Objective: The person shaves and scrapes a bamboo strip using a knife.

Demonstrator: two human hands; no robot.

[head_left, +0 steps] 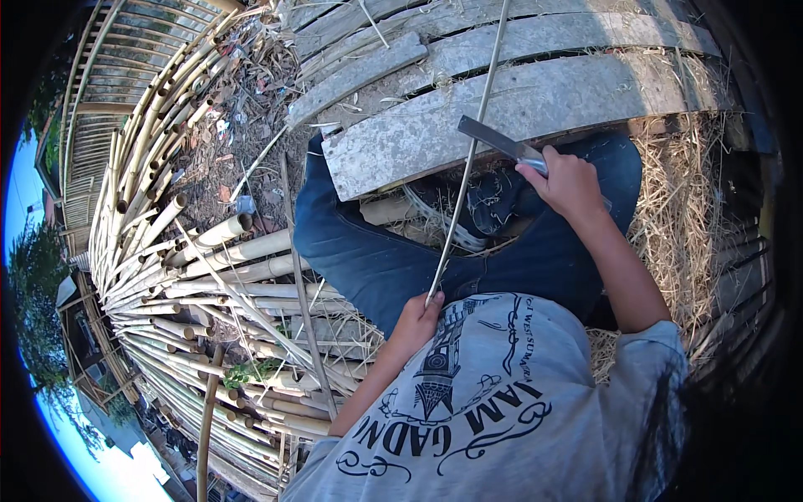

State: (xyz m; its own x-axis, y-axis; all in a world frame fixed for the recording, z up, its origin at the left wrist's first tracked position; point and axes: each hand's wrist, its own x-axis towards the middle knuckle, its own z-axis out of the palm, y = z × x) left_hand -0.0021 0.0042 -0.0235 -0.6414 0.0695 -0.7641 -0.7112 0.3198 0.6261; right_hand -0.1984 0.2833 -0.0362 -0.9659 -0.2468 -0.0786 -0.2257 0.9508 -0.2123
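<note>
A long, thin bamboo strip (458,199) runs from my waist up across the wooden planks, past the top of the view. Its near end is gripped by my left hand (413,323), close to my shirt. In my right hand (569,182) is a knife (495,140) with a wide, straight, square-ended blade and a pale handle. The blade points to the left, and its tip end lies right beside the strip over the near plank's edge. Whether blade and strip touch, I cannot tell.
Weathered planks (519,105) form a low platform before my crossed legs (360,259). Stacked bamboo poles (251,268) fan out on the left, near a littered patch of ground (226,142). Heaped straw-like shavings (673,217) lie at right. A bamboo rack (125,58) stands at far left.
</note>
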